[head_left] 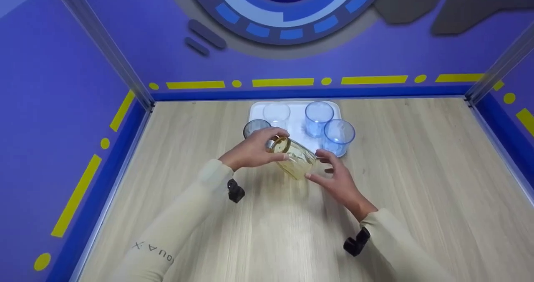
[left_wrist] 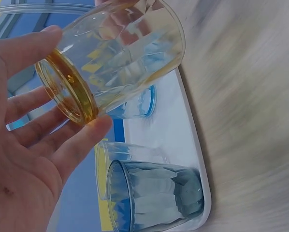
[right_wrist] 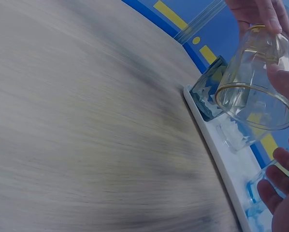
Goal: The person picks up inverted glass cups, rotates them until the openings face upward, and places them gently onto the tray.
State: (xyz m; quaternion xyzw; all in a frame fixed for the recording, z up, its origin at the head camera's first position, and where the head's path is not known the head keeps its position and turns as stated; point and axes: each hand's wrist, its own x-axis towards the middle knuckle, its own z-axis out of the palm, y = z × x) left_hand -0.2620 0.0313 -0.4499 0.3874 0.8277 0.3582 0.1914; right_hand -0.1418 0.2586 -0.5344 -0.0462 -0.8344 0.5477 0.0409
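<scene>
A clear yellow drinking glass (head_left: 298, 159) is held tilted over the front of the tray, its thick amber base toward the left hand and its open mouth toward the right. The left hand (head_left: 260, 147) grips it around the base, thumb on one side and fingers on the other, as the left wrist view (left_wrist: 33, 125) shows. Beside the mouth, the right hand (head_left: 338, 184) has its fingers spread, with thumb and index fingertips right at the rim. In the right wrist view its thumb (right_wrist: 285, 86) overlaps the glass's side, while the other fingers stand apart.
A white tray (head_left: 297, 125) lies against the back wall on the wooden table (head_left: 275, 240). On it stand a grey glass (left_wrist: 154, 195) at front left, a clear glass (head_left: 276, 113) behind, and two blue glasses (head_left: 319, 117) at right. Blue-purple panels (head_left: 267, 65) enclose the table.
</scene>
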